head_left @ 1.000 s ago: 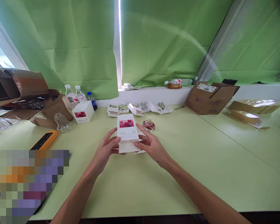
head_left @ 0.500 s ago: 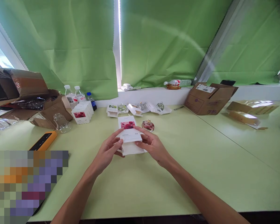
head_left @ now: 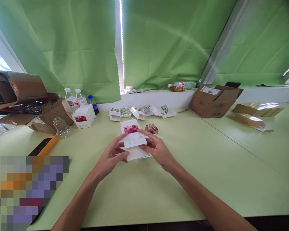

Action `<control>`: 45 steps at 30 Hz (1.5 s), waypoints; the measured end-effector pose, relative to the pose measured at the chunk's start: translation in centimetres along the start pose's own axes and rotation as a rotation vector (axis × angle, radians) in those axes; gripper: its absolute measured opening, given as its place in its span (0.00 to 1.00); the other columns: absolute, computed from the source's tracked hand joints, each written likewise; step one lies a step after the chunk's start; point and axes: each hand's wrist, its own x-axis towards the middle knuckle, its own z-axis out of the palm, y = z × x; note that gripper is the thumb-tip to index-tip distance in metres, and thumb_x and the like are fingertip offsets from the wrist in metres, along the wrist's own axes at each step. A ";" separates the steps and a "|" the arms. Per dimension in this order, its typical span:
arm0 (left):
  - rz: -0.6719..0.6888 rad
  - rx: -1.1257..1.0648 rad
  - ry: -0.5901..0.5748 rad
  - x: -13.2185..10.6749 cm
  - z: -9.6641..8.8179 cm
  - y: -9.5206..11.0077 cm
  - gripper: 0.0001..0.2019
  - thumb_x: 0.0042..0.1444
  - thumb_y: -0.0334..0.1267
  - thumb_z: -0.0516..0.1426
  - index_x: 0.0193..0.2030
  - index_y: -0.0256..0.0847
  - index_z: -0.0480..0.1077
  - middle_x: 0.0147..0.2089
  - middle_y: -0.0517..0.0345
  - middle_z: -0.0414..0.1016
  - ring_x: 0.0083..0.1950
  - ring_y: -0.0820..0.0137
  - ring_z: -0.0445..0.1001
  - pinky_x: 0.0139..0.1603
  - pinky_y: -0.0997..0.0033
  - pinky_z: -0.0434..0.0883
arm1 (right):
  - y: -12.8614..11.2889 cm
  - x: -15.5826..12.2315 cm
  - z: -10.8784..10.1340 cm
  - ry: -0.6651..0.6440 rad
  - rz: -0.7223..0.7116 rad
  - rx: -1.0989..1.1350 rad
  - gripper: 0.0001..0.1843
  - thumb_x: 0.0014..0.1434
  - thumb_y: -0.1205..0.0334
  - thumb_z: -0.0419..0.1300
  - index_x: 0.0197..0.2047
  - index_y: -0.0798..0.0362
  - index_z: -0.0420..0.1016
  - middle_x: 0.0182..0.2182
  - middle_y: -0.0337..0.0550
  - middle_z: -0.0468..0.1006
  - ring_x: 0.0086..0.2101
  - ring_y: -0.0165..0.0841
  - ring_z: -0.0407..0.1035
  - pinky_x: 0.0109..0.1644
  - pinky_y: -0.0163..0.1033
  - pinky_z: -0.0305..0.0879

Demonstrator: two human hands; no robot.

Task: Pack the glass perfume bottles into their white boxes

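Observation:
Between my two hands is a white paper box (head_left: 135,141) with a red flower picture on its front; its near end shows a white flap folded out. My left hand (head_left: 113,153) grips the box's left side, thumb at the near flap and index finger along the edge. My right hand (head_left: 156,148) is closed on the right side, its index fingertip by the picture. Some of the fingers are hidden behind the box. Just beyond my right hand lies a round clear ornament (head_left: 151,129) with reddish contents and a gold top.
Small white boxes (head_left: 115,114) and round clear ornaments (head_left: 164,109) line the back. A stack of flower-picture boxes (head_left: 83,116) stands left, near bottles (head_left: 93,104) and an open carton (head_left: 48,117). Another carton (head_left: 214,102) sits at back right. An orange power strip (head_left: 43,146) lies left.
My left thumb has shifted down from the box's printed front edge to the near flap. The right hand keeps its hold, and the view has shifted slightly.

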 end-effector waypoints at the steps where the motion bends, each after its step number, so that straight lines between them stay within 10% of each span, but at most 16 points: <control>1: 0.005 0.008 0.012 0.1 0.0 -0.1 0.32 0.54 0.40 0.60 0.65 0.53 0.56 0.54 0.50 0.70 0.41 0.68 0.72 0.40 0.67 0.72 | 0.0 0.0 0.0 -0.003 -0.002 0.000 0.30 0.56 0.61 0.60 0.62 0.41 0.62 0.47 0.44 0.77 0.45 0.39 0.72 0.43 0.44 0.70; 15: 0.066 0.051 0.193 0.6 -0.4 -0.9 0.26 0.56 0.42 0.59 0.62 0.47 0.61 0.50 0.53 0.76 0.47 0.64 0.73 0.43 0.70 0.70 | -0.4 -0.6 0.4 -0.165 -0.007 -0.027 0.35 0.54 0.62 0.62 0.64 0.40 0.59 0.45 0.43 0.74 0.40 0.34 0.70 0.40 0.41 0.72; 38: 0.049 0.070 0.086 0.0 -0.5 -0.1 0.26 0.62 0.49 0.51 0.66 0.54 0.55 0.57 0.52 0.68 0.51 0.61 0.70 0.45 0.64 0.71 | -0.9 -0.5 0.1 -0.158 0.037 0.077 0.31 0.59 0.53 0.60 0.64 0.38 0.58 0.50 0.43 0.74 0.45 0.37 0.70 0.46 0.45 0.69; 45: 0.077 0.050 -0.089 -0.1 0.1 -0.1 0.45 0.49 0.39 0.65 0.69 0.59 0.43 0.63 0.50 0.62 0.54 0.57 0.70 0.49 0.58 0.72 | -0.9 -0.4 0.1 -0.211 0.045 0.180 0.35 0.59 0.52 0.60 0.66 0.38 0.51 0.57 0.45 0.68 0.50 0.42 0.69 0.48 0.51 0.71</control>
